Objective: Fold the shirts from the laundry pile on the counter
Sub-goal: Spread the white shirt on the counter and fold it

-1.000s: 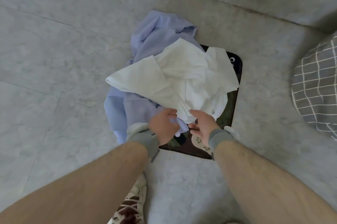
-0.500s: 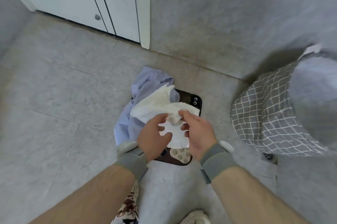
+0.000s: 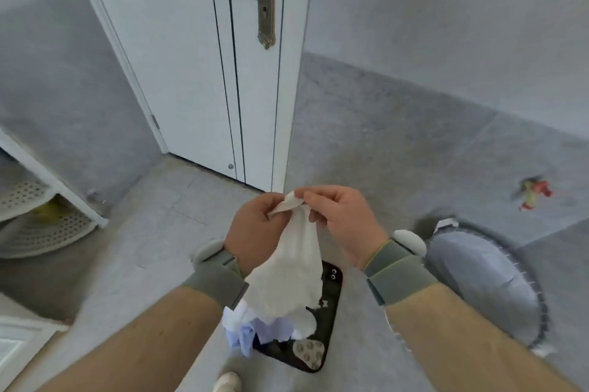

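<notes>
L hand (image 3: 255,229): you pinch the white shirt (image 3: 291,270) at its top edge, fingers curled on the cloth.
R hand (image 3: 342,219): pinches same edge, just beside L.
White shirt: hangs from both hands — above blue shirt (image 3: 251,332).
Blue shirt: crumpled on dark mat (image 3: 330,324), floor level.
Bkgd: white door (image 3: 204,56) ahead.

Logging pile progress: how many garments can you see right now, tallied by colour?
White garment, pinched at its top by left hand and right hand: 1
Light blue garment, on the dark mat: 1
Total: 2
</notes>
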`<act>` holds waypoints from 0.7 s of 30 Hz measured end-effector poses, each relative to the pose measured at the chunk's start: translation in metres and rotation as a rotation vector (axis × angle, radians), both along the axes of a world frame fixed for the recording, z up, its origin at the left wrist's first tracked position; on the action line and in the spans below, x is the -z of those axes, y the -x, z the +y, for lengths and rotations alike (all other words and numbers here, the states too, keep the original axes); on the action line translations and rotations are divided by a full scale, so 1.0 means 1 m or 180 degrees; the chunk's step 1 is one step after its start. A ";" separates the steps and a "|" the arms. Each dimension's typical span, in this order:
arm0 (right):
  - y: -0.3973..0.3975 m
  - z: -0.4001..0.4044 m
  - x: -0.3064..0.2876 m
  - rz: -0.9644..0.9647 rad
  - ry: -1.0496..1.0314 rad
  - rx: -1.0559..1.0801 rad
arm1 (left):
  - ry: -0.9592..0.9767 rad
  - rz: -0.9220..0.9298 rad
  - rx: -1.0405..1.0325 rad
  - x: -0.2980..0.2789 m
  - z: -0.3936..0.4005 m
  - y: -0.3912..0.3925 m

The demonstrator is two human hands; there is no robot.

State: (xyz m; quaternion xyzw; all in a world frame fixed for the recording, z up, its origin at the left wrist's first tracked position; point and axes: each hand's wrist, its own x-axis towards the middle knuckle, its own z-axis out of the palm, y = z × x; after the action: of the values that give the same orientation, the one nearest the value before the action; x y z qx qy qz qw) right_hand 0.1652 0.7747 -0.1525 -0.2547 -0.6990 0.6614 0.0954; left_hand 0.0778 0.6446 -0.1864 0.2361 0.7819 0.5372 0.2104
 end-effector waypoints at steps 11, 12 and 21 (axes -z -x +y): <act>0.012 -0.044 -0.076 -0.0301 -0.1378 -0.1166 | -0.0302 0.0559 -0.0708 -0.177 -0.078 0.015; 0.014 -0.054 -0.078 -0.0341 -0.1495 -0.1288 | -0.0363 0.0583 -0.0807 -0.190 -0.086 0.016; 0.066 -0.199 -0.117 0.0339 -0.1260 -0.1734 | -0.0789 0.0766 -0.1594 -0.241 -0.201 0.030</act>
State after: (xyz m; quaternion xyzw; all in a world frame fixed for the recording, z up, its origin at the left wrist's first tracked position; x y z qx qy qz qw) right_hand 0.0989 0.5753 -0.0352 -0.0002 -0.8502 0.5264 -0.0007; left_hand 0.0477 0.4437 0.0545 0.1219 0.7636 0.6318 -0.0532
